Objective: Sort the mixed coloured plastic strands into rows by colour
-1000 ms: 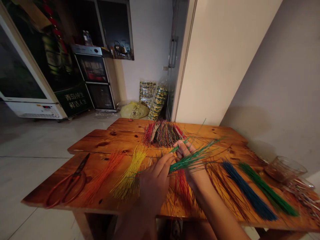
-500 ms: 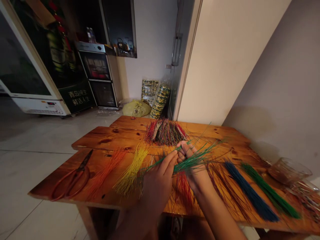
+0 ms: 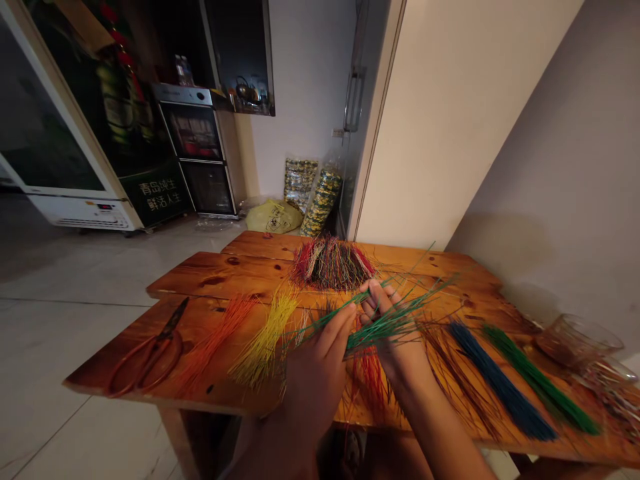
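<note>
Over the middle of the wooden table [image 3: 210, 280], my right hand [image 3: 395, 340] is closed round a loose bunch of thin green sticks [image 3: 400, 313] that fan out to the right. My left hand [image 3: 317, 373] pinches a single green stick [image 3: 320, 321] that points left out of the bunch. A mixed heap of coloured sticks [image 3: 330, 265] lies just beyond my hands. Red sticks [image 3: 369, 383] lie on the table under my wrists.
Sorted rows lie on the table: orange sticks [image 3: 215, 341], yellow sticks [image 3: 263, 340], brown sticks [image 3: 457, 377], blue sticks [image 3: 500, 383], green sticks [image 3: 540, 387]. Red-handled scissors [image 3: 150, 353] rest near the left edge. A glass dish [image 3: 575, 343] stands at the right. A wall runs along the right.
My left hand has drawn one green stick out of the bunch toward the left. The view has shifted slightly; my right hand keeps its hold.
</note>
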Available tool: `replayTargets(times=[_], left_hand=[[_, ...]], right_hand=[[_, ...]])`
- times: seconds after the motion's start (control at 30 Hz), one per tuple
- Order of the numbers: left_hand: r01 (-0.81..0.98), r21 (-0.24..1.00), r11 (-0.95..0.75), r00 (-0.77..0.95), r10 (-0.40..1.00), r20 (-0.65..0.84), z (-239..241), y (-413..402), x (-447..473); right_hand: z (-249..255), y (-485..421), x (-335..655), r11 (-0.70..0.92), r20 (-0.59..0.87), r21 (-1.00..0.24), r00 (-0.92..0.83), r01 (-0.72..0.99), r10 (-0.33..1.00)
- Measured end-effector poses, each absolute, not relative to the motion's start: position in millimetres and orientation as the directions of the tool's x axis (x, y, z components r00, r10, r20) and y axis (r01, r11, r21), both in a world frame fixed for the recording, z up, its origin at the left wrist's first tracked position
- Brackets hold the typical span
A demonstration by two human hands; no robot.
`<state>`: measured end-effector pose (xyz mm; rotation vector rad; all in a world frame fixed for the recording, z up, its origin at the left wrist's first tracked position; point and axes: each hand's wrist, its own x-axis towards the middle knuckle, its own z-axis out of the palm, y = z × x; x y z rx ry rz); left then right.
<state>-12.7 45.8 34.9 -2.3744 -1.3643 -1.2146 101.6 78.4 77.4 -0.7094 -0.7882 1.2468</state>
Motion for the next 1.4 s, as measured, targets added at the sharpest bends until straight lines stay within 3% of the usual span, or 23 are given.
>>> replayTargets(times=[0.63, 0.9, 1.2, 1.4], left_hand=[[0.789, 0.177, -0.589, 0.283, 0.603, 0.746, 32.3, 35.7, -20.6], [0.764, 0.245, -0.597, 0.276, 0.646, 0.712, 37.1, 36.4, -23.8], [0.777, 0.350, -0.523, 0.215, 0.744, 0.632, 37.9, 38.6, -23.3], [0.743, 0.388, -0.545, 0.216, 0.744, 0.632, 34.5, 38.7, -27.2]], right_hand=[[84.9, 78.9, 120.7, 0.226, 0.109, -0.832, 0.249, -0.506, 0.962], [73.3, 75.5, 122.5, 0.330, 0.224, -0.846, 0.283, -0.419, 0.933], [76.3, 70.6, 124.4, 0.251, 0.154, -0.856, 0.240, -0.452, 0.958], [79.0, 77.3, 129.7, 0.290, 0.169, -0.822, 0.276, -0.490, 0.946]])
